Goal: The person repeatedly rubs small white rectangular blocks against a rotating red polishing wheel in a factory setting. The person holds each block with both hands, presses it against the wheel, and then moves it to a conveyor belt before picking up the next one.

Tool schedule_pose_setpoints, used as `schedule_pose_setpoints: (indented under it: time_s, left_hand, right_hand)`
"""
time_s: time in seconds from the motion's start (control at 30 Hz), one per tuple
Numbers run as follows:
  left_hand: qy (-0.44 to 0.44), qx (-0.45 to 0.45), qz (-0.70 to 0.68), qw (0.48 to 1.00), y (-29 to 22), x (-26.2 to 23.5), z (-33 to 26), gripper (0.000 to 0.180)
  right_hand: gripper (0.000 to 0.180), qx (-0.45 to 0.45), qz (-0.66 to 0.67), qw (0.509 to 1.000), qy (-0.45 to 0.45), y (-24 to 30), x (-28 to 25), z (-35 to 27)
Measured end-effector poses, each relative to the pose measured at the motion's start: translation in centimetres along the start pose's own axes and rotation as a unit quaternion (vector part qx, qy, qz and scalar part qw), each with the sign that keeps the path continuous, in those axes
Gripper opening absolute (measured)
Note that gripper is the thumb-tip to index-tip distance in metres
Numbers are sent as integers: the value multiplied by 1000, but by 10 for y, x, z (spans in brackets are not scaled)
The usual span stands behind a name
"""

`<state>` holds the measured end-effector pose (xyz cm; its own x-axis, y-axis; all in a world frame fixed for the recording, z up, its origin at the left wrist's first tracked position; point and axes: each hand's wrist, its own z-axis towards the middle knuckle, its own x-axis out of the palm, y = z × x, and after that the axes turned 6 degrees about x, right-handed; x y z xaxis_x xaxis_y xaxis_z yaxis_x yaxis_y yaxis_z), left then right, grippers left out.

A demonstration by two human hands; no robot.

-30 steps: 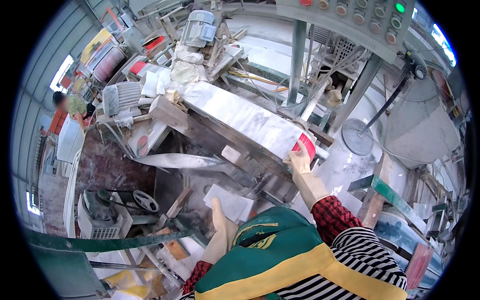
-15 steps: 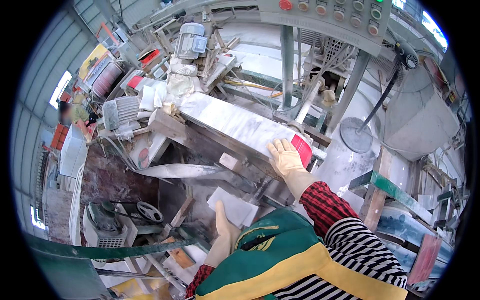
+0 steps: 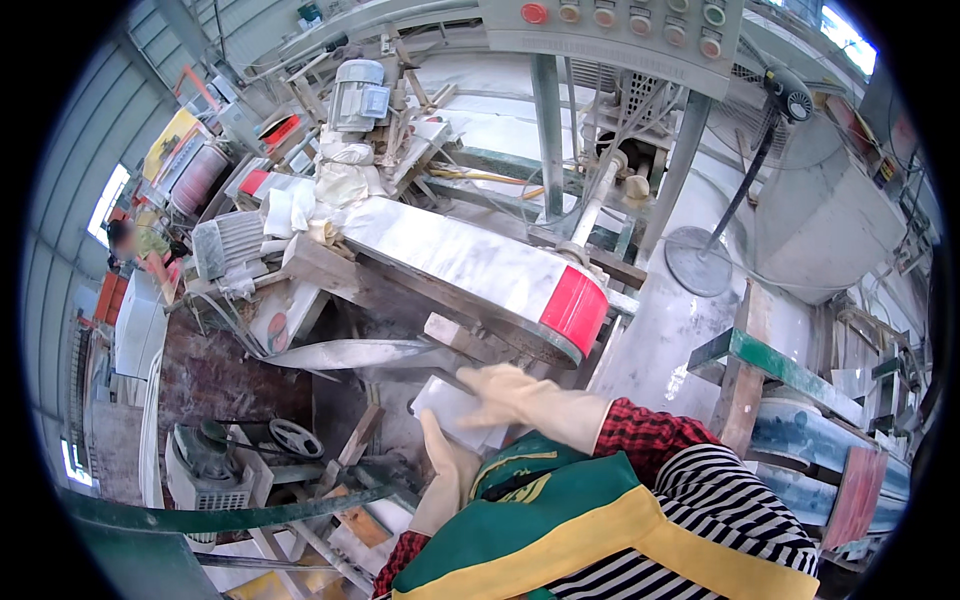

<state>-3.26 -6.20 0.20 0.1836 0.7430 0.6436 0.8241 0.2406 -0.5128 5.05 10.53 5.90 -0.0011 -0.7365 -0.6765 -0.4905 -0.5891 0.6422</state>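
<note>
1. Just beyond the green apron, in the head view, a flat white slab sits at the gloved left hand, lower than the near edge of a long white-topped housing; whether anything besides the hand carries it is hidden.
2. The left grip pinches the slab by its near left edge, thumb along the rim; the fingers beneath are out of sight.
3. The gloved right hand hangs over the slab's right part, its grip spread; whether the fingertips touch the surface, I cannot tell.
4. By its look, the slab should be stiff and rather heavy for its thickness, like stone or tile, with dust perhaps making it slippery; its corners could chip if knocked.
5. A hold on two opposite edges, with fingers supporting from below, seems safest.
6. Edges to mind: the pale block near the slab's far corner, the housing's red end beyond the right hand, and the green rail crossing at lower left.
7. Room seems tight toward the block and the apron; a little more appears left of the slab, before the slanting plank.
</note>
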Motion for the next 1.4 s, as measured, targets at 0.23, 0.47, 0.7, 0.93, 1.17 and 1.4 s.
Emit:
schedule_pose_setpoints:
  time_s: [0.23,0.47,0.7,0.93,1.17,1.4]
  left_hand:
    - [33,26,44,998,15,0,6,71]
    - [43,-7,32,999,14,1,10,67]
    - [74,-20,-33,996,19,-1,15,61]
    - [22,39,72,996,21,2,22,62]
    - [-18,50,57,997,15,21,13,59]
    - [-99,53,25,993,12,7,21,58]
  right_hand:
    - [105,81,16,996,25,24,-7,-26]
    - [109,48,-30,998,-6,21,3,-22]
    - [104,75,-54,995,35,35,-24,-19]
    - [106,71,34,997,22,27,-32,-17]
    - [99,106,213,957,-166,-31,-24,10]
    - [60,105,639,674,-355,-136,-26,17]
